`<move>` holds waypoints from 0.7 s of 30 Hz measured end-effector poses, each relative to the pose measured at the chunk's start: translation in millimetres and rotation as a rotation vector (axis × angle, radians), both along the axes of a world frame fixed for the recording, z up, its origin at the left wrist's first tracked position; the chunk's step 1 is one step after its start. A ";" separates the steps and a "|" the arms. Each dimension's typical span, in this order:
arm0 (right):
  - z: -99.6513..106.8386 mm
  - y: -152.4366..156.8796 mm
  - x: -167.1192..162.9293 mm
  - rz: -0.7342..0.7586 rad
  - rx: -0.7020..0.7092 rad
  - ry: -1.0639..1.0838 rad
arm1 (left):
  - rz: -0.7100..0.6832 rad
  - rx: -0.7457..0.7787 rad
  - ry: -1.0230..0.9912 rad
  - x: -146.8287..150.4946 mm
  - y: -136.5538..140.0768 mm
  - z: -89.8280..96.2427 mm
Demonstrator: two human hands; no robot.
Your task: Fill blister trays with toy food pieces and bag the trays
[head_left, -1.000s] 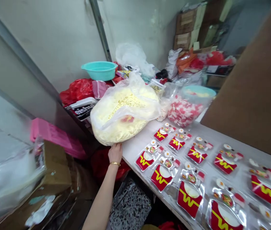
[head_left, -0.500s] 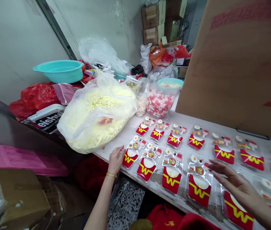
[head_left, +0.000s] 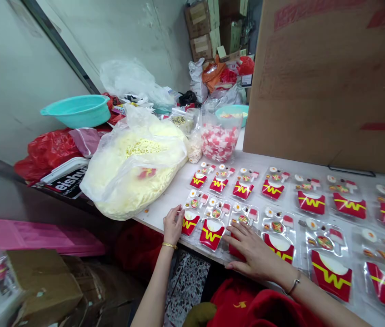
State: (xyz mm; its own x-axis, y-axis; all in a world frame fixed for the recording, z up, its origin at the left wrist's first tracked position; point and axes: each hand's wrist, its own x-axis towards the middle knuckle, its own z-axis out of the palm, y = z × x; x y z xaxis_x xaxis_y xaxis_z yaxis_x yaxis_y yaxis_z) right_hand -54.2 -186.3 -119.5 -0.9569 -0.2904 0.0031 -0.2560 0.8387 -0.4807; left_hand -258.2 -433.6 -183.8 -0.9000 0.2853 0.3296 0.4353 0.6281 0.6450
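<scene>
Two rows of clear plastic blister trays hold small toy pieces: a red fries carton with a yellow zigzag, a fried egg, a round food piece and a pink-and-white popsicle. My left hand (head_left: pixel 173 225) rests at the left edge of the front row's end tray (head_left: pixel 190 222), fingers stretched out and holding nothing. Flat over another front tray, my right hand (head_left: pixel 251 252) has its fingers apart and covers most of that tray's red carton. Between the hands lies an uncovered tray (head_left: pixel 212 234). A further front tray (head_left: pixel 278 245) is partly behind my right hand and forearm.
A big clear bag of pale yellow pieces (head_left: pixel 134 181) sits at the table's left. Behind the trays stands a bag of pink-and-white pieces (head_left: pixel 220 141). A large cardboard box (head_left: pixel 328 86) rises at the back right. A turquoise basin (head_left: pixel 79 111) rests on bags at the left.
My right hand has moved left along the front row and come down over a tray. My left hand stays by the end tray. The view has shifted slightly.
</scene>
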 end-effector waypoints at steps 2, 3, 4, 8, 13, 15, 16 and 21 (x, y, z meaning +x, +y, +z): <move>2.5 -0.7 2.0 -0.011 0.011 -0.007 | -0.015 -0.016 0.007 3.8 2.9 1.3; 3.9 -1.0 3.5 -0.020 0.019 -0.008 | -0.021 -0.025 0.010 5.6 4.4 2.1; 5.4 -1.3 5.0 -0.029 0.026 -0.006 | -0.028 -0.033 0.014 7.3 6.0 3.0; 10.1 -1.6 9.0 -0.076 0.031 0.004 | -0.051 -0.058 0.016 15.2 14.5 5.3; 11.2 4.0 10.8 -0.117 0.020 0.003 | -0.076 -0.033 -0.010 29.1 28.7 5.6; 9.0 8.0 13.3 -0.112 0.011 0.004 | -0.079 -0.023 -0.024 34.0 32.8 7.1; 7.0 10.4 15.2 -0.106 0.006 0.011 | -0.078 -0.025 -0.028 35.6 33.7 8.3; -11.4 28.0 26.2 -0.147 0.016 0.142 | 0.082 -0.061 0.015 27.4 16.5 13.4</move>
